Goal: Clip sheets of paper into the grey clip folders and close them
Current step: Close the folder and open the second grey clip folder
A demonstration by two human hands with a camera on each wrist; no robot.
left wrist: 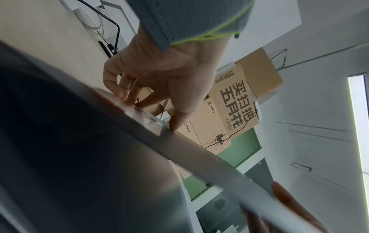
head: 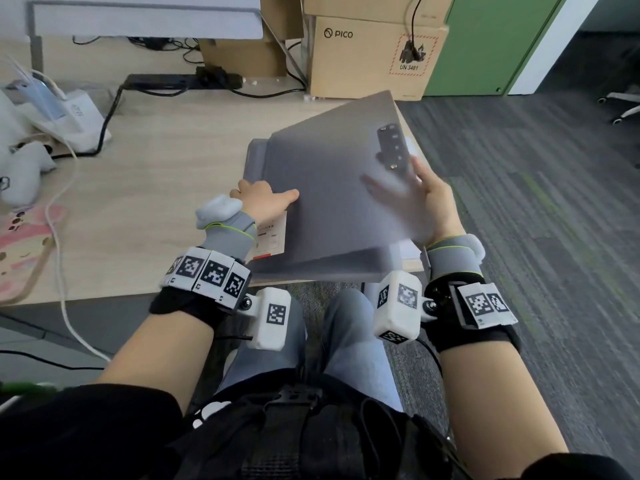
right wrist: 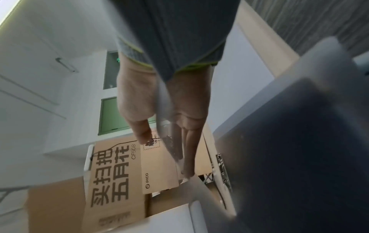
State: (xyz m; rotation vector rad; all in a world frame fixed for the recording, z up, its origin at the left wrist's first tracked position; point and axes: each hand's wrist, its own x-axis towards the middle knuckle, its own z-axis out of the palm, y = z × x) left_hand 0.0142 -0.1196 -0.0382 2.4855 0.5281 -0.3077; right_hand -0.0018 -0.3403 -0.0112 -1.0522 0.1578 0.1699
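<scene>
A grey translucent clip folder [head: 329, 188] is held tilted above the desk's right corner, and its black clip [head: 391, 147] shows through the cover. My left hand [head: 277, 197] pinches the folder's left edge; in the left wrist view its fingertips [left wrist: 173, 126] touch that edge. My right hand [head: 412, 188] grips the right edge, thumb in front and fingers visible through the cover behind. Seen from the right wrist, the thin edge runs between thumb and fingers [right wrist: 187, 149]. Another grey folder [head: 256, 157] and a printed sheet of paper [head: 272, 233] lie flat beneath.
Cardboard boxes [head: 367, 53] stand at the back of the wooden desk [head: 156, 174]. A black power strip [head: 180, 81] and cables lie behind, and a white cable [head: 62, 237] runs down the left. The desk ends at the right over grey carpet [head: 536, 202].
</scene>
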